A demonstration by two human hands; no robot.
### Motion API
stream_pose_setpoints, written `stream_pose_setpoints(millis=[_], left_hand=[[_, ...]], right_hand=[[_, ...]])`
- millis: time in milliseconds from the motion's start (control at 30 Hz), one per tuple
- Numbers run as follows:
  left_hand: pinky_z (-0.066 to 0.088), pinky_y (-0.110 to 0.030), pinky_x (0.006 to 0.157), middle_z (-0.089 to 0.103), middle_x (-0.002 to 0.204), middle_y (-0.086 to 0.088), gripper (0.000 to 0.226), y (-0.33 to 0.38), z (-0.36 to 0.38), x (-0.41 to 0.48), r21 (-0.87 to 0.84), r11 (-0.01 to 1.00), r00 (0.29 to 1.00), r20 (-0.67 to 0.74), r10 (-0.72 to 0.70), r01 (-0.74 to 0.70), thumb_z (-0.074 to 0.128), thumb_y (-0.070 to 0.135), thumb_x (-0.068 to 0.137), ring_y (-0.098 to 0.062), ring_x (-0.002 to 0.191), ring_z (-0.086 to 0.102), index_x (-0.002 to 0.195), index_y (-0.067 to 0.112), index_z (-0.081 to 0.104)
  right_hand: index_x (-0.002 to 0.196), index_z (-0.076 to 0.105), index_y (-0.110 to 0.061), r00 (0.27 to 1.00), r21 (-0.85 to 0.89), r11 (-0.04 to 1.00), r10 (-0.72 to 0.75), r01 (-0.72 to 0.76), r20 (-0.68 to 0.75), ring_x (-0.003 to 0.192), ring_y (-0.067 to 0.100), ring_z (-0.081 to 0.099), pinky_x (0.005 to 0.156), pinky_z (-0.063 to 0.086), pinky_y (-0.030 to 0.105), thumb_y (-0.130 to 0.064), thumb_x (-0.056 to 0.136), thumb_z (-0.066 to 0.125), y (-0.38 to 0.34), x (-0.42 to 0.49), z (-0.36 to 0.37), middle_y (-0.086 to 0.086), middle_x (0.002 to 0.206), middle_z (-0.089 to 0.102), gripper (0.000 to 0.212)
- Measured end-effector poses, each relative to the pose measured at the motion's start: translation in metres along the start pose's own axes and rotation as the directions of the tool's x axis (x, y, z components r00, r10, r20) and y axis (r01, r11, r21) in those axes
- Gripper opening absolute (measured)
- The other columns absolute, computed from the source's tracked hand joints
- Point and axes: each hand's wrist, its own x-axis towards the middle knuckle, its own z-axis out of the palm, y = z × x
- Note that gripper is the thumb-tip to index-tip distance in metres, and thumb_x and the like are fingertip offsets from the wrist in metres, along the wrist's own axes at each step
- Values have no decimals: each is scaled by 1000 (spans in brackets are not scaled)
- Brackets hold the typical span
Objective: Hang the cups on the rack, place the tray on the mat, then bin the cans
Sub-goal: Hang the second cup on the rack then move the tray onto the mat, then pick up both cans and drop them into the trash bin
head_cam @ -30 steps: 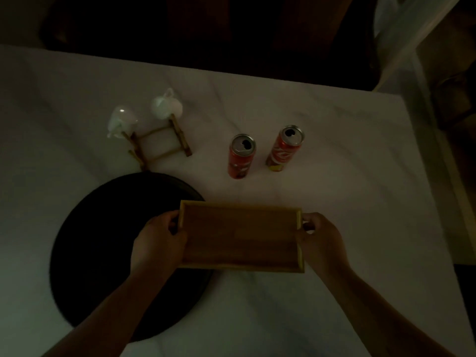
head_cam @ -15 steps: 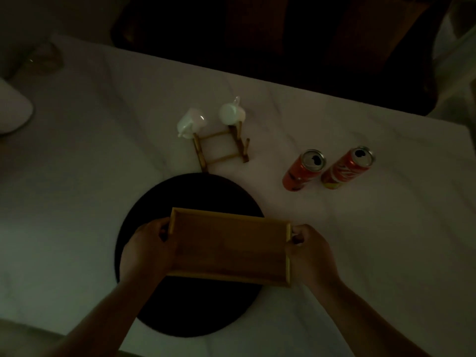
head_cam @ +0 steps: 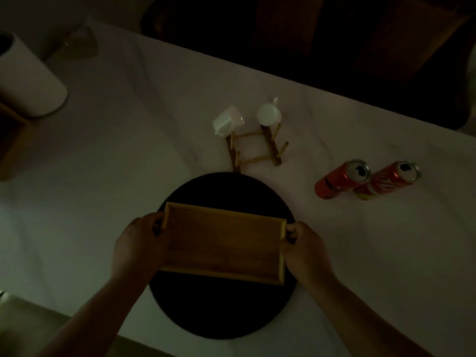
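Note:
A rectangular wooden tray (head_cam: 224, 243) is over the middle of the round black mat (head_cam: 221, 313). My left hand (head_cam: 136, 246) grips its left end and my right hand (head_cam: 306, 251) grips its right end. I cannot tell whether the tray touches the mat. Behind the mat stands a small wooden rack (head_cam: 253, 150) with two white cups (head_cam: 228, 121) (head_cam: 269, 114) hanging on its top pegs. Two red cans (head_cam: 340, 179) (head_cam: 389, 180) stand side by side to the right of the rack, both with opened tops.
The white table (head_cam: 128, 155) is dimly lit. A white cylindrical bin (head_cam: 28, 81) stands past the table's far left edge, with a wooden piece (head_cam: 13, 140) beside it. A glass object (head_cam: 79, 39) is at the far left corner. Dark chairs lie beyond the far edge.
Both hands carried the tray leftward from the mat's right rim to over its middle. The view swung left, bringing the white bin into sight.

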Motion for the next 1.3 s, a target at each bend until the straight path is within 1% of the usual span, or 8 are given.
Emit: stream_pose_setpoints(millis=[300,500,700,933,1000,1067,1133,1300], left_hand=[[45,-35,71,62,105,0,40,-1,0,4,32,999,997,72,-14,11,57,32,94,-27,89,62,133,38,63],[41,-34,67,54,96,6,40,-1,0,2,47,998,997,69,26,-29,60,27,92,-19,78,52,131,35,64],[42,-35,62,50,89,5,37,9,3,-3,108,993,996,78,37,-46,54,43,93,-20,72,54,124,25,62],[47,-38,66,54,90,4,36,20,7,-2,124,992,996,85,17,-27,47,51,101,-20,72,55,120,28,65],[49,-43,72,57,98,-4,35,29,8,-6,104,992,997,26,72,-75,54,40,96,-29,81,58,122,20,63],[51,-50,82,60,121,-14,57,43,12,-14,117,971,977,-3,212,-210,71,36,85,-41,106,56,136,16,57],[48,-52,96,54,143,-10,82,63,17,-21,130,924,933,44,356,-359,78,49,78,-38,127,48,149,21,48],[30,-46,116,24,167,7,101,123,36,-32,165,827,839,202,505,-537,54,81,74,-25,150,24,159,37,23]], right_hand=[[104,57,-36,999,-53,998,42,-41,22,77,-7,57,56,40,15,-12,90,71,-1,3,10,-22,90,60,31],[112,66,-25,999,-86,995,43,-41,25,80,2,61,62,46,24,-11,88,68,2,3,12,-15,93,63,28],[124,67,-24,996,-113,993,36,-27,77,79,-2,60,62,46,23,-14,89,69,1,4,3,-21,90,60,36],[127,67,-23,993,-123,992,34,-20,111,81,11,66,67,54,32,-15,89,68,4,3,-12,-6,97,69,39],[129,66,-22,992,-150,989,7,12,125,84,12,66,70,55,33,-22,92,68,5,2,-15,-6,100,69,37],[133,65,-21,992,-240,962,-122,129,43,95,16,67,77,57,34,-37,94,67,5,-1,-22,-5,109,69,42],[143,59,-20,950,-390,879,-312,276,-31,113,25,63,84,57,39,-51,95,61,8,-3,-32,2,125,66,58],[159,38,-22,931,-576,764,-364,292,-10,149,41,39,115,41,54,-77,90,47,23,4,-63,12,158,50,88]])
